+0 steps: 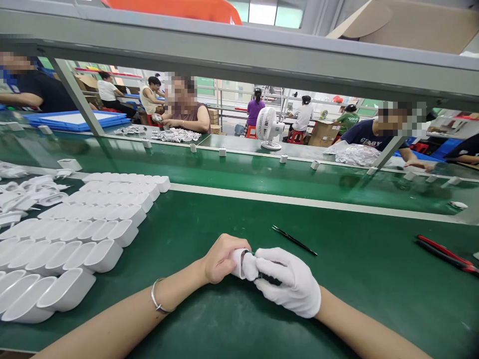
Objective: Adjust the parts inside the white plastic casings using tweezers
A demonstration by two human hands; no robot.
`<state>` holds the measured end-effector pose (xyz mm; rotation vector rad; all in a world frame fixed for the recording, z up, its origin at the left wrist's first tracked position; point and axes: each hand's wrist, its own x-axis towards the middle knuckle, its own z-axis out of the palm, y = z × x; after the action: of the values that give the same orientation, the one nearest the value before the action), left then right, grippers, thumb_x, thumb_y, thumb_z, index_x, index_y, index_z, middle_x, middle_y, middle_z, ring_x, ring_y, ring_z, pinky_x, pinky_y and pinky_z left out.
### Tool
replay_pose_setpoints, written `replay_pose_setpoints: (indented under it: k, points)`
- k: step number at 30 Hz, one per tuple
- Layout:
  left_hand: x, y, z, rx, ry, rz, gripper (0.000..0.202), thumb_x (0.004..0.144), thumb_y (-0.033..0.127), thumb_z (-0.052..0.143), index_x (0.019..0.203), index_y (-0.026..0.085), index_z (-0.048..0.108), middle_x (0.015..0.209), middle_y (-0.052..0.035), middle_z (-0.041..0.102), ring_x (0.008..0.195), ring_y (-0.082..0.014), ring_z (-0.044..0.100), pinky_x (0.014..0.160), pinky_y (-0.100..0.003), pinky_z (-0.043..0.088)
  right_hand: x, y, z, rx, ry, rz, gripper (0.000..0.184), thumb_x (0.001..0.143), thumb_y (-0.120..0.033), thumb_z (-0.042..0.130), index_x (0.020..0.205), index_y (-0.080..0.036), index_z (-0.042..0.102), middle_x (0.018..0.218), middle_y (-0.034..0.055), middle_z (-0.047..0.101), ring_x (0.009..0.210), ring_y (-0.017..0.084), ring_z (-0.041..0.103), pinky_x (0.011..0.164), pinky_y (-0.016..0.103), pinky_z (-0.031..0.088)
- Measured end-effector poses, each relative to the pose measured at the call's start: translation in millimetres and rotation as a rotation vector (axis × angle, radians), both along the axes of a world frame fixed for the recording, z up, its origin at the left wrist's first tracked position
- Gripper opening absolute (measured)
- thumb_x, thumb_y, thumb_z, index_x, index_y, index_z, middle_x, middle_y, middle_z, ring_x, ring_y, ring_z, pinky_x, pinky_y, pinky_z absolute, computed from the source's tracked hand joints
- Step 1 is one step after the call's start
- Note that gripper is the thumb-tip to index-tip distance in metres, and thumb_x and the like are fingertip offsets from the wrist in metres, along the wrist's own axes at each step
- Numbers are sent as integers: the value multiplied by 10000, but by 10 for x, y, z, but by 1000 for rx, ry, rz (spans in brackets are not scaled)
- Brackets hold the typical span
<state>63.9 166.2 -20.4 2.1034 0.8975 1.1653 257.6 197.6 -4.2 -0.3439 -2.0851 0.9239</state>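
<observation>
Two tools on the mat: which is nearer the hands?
The black tweezers, just beyond the gloved right hand that shares a white part with the left hand; the red-handled tool lies far right.

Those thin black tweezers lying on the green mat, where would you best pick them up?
I'd take the black tweezers around mid-length, coming straight down from above, with the grip closing across their narrow width. They lie flat and slanted on the green mat, clear of other things, too thin to catch from the side.

No legible text, shirt print (368, 141) (blurred)
</observation>
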Motion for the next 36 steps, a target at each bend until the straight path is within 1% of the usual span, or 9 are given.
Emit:
replay_pose_setpoints:
  k: [7, 12, 15, 19, 23, 28, 30, 33, 36]
  points:
    - [9, 18, 6, 20, 2, -3, 494, 810, 575, 313, 725, 152, 551, 569, -20, 496, 488, -135, 416, 504, -255, 300, 36, -51, 37, 296, 53, 1, 364, 725, -42, 570, 1002, -277, 552, 853, -2, 664, 756, 125, 643, 685, 222, 560]
    - [26, 20, 5, 30, 18, -4, 478, 811, 561, 301, 730, 160, 547, 573, -19, 502, 486, -139, 423, 502, -255, 303, 38, -31, 7, 278, -81, 29, 258, 768, -63, 516, 956, -233, 565, 848, 17, 648, 778, 126, 634, 691, 214, 545]
    - [33, 7, 12, 41, 45, -5, 417, 797, 533, 313, 697, 176, 504, 556, -1, 458, 474, -135, 385, 494, -258, 282, 26, -13, -38, 370, -150, 24, 198, 787, -87, 509, 905, -220, 595, 866, 25, 645, 766, 127, 620, 685, 223, 533]
    - [58, -23, 28, -42, 85, 22, 324, 783, 485, 342, 718, 189, 458, 562, 18, 415, 486, -133, 343, 511, -265, 257, 21, 0, -84, 487, -181, -57, 265, 808, -145, 550, 1053, -239, 590, 984, 57, 640, 845, 167, 613, 711, 277, 528]
    - [135, -32, 13, -329, -116, 82, 284, 841, 395, 320, 1004, 194, 437, 565, 53, 429, 504, -136, 356, 531, -250, 287, 59, 32, -114, 493, -160, -41, 542, 853, -209, 529, 1361, -296, 362, 1266, 102, 534, 1083, 215, 558, 878, 353, 496]
    - [226, -2, -35, -447, -362, 222, 292, 925, 375, 254, 866, 185, 468, 748, 20, 465, 672, -140, 417, 647, -257, 366, 76, 12, -150, 554, -344, 5, 865, 831, -461, 580, 1477, -170, 84, 1467, 194, 286, 1344, 330, 266, 1003, 502, 379]
    - [240, -6, -47, -482, -405, 224, 322, 944, 436, 249, 921, 194, 461, 708, 33, 452, 630, -132, 407, 610, -250, 362, 57, -13, -131, 499, -363, 4, 864, 800, -451, 623, 1466, -171, 150, 1452, 186, 318, 1326, 329, 296, 995, 479, 392]
    - [255, -36, -39, -517, -379, 191, 362, 953, 491, 247, 1100, 214, 428, 691, 37, 478, 615, -134, 437, 608, -254, 379, 13, -15, -91, 301, -254, -83, 652, 772, -307, 658, 1357, -236, 380, 1198, 100, 571, 1056, 234, 555, 879, 362, 484]
    - [276, -49, -10, -574, -439, 95, 401, 940, 480, 349, 1262, 244, 312, 948, -18, 558, 733, -140, 530, 698, -277, 438, -25, 53, -106, 251, -81, -298, 548, 669, -213, 675, 1191, -236, 509, 957, 52, 617, 822, 191, 603, 758, 328, 513]
